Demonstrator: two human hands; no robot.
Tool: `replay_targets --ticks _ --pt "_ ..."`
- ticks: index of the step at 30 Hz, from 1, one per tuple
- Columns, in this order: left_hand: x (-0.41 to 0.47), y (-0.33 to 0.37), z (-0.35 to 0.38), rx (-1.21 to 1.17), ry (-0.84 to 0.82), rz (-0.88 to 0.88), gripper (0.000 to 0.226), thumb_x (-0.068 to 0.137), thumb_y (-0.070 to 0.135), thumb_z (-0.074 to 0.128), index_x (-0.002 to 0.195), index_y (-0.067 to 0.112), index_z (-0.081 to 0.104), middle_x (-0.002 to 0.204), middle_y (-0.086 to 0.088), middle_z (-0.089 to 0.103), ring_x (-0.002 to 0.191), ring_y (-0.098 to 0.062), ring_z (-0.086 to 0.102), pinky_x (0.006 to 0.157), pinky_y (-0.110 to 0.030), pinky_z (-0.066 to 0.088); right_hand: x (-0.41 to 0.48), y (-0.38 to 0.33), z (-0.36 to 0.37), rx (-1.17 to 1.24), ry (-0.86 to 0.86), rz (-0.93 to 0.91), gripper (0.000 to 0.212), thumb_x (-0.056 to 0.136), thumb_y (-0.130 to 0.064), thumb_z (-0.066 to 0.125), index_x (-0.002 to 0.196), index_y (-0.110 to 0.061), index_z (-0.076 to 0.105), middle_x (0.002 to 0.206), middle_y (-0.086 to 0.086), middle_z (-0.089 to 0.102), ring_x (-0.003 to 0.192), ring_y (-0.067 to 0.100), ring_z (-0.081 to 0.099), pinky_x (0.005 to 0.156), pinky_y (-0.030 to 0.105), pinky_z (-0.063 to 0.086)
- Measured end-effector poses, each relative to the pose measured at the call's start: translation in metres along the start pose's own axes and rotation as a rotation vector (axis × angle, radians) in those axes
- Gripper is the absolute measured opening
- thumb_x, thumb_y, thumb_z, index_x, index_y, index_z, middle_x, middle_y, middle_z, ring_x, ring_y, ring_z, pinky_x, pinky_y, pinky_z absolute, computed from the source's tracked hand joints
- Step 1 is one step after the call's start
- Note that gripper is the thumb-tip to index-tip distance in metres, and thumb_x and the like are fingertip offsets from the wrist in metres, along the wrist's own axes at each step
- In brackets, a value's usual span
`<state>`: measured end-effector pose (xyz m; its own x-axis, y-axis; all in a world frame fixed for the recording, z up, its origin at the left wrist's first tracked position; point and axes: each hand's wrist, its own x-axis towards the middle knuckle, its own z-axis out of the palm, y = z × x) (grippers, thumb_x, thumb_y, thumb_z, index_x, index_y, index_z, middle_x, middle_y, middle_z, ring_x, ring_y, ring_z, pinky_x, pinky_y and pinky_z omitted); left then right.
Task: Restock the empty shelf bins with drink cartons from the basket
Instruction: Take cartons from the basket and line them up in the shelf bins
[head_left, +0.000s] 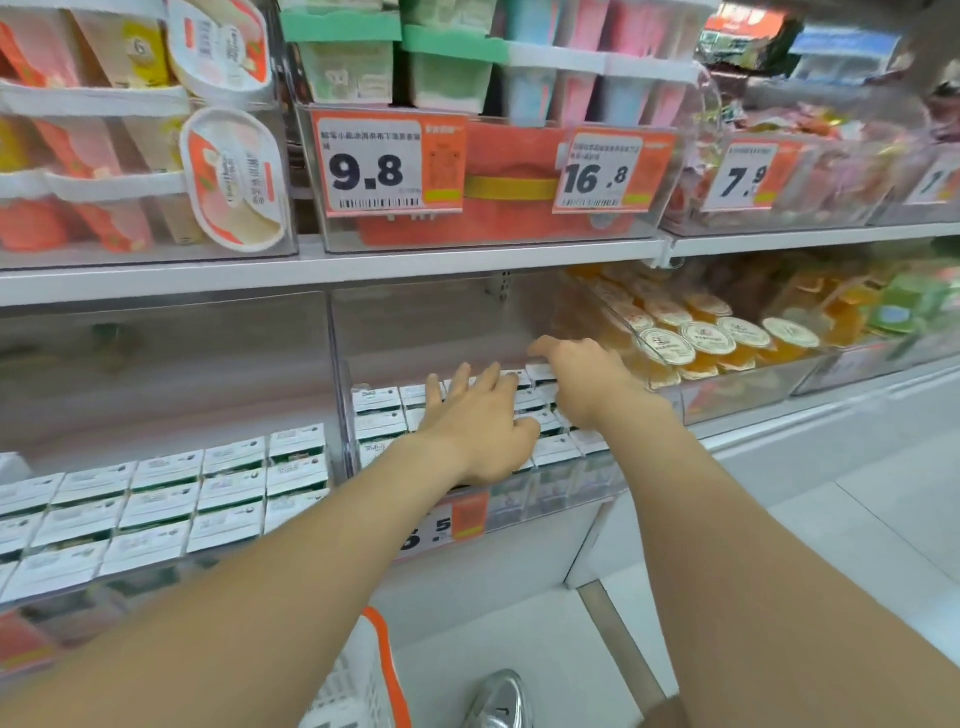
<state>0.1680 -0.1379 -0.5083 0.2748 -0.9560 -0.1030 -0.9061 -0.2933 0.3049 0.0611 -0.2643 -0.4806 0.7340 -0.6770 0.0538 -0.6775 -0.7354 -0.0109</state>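
We see left grip (478, 423) flat, fingers spread, on drink cartons (379, 402) filling the clear shelf bin (561, 491); right grip (584, 384) curled over rear cartons, hold unclear; basket (358, 686) on white shop floor (857, 545) below.

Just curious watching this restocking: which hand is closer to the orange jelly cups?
Right. The right hand is on the cartons just left of the orange jelly cups; the left hand lies flat farther left.
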Motion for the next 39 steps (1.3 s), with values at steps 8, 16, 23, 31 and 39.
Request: replay_targets --ticks 8,16,23,31,39 --pt "-0.003 -0.013 -0.01 -0.088 0.004 0.038 0.06 0.1 0.032 0.044 0.158 0.018 0.035 0.167 -0.002 0.027 0.158 -0.031 0.013 0.126 -0.063 0.002 -0.01 -0.012 -0.002 0.035 -0.026 0.033 0.033 0.088 0.001 0.052 0.118 -0.009 0.06 0.116 0.012 0.061 0.113 0.038 0.057 0.09 0.044 0.047" --pt "-0.062 -0.021 -0.014 -0.328 0.341 0.14 0.057 0.09 -0.002 0.045 0.145 0.014 0.052 0.141 -0.009 0.062 0.131 -0.028 0.056 0.106 -0.041 0.048 -0.083 -0.07 -0.048 0.322 0.145 -0.058 0.024 0.086 -0.007 0.05 0.098 -0.012 0.07 0.096 0.012 0.067 0.09 0.033 0.063 0.076 0.042 0.057" --pt "-0.181 -0.051 0.008 -0.159 0.594 0.385 0.056 0.082 0.009 0.038 0.134 0.016 0.059 0.12 -0.003 0.068 0.104 -0.024 0.063 0.079 -0.038 0.055 -0.141 -0.149 -0.044 0.211 -0.69 -0.252 0.017 0.097 -0.012 0.054 0.102 -0.008 0.071 0.093 0.008 0.077 0.08 0.021 0.075 0.071 0.032 0.063" --pt "-0.284 -0.178 0.08 0.055 0.02 -0.143 0.024 0.094 0.018 0.046 0.108 0.031 0.061 0.094 0.007 0.067 0.084 -0.023 0.063 0.061 -0.035 0.045 -0.159 -0.256 0.053 0.08 -0.895 -0.516 0.031 0.099 -0.018 0.048 0.118 -0.002 0.066 0.111 0.02 0.074 0.097 0.034 0.073 0.084 0.046 0.061" --pt "-0.364 -0.294 0.201 -0.174 -0.327 -0.641 0.02 0.104 0.023 0.043 0.089 0.023 0.056 0.106 -0.002 0.068 0.071 -0.019 0.061 0.068 -0.035 0.054 -0.187 -0.314 0.181 -0.155 -0.865 -0.586 0.022 0.095 0.002 0.05 0.112 -0.007 0.061 0.085 0.003 0.044 0.07 0.023 0.053 0.057 0.035 0.044"
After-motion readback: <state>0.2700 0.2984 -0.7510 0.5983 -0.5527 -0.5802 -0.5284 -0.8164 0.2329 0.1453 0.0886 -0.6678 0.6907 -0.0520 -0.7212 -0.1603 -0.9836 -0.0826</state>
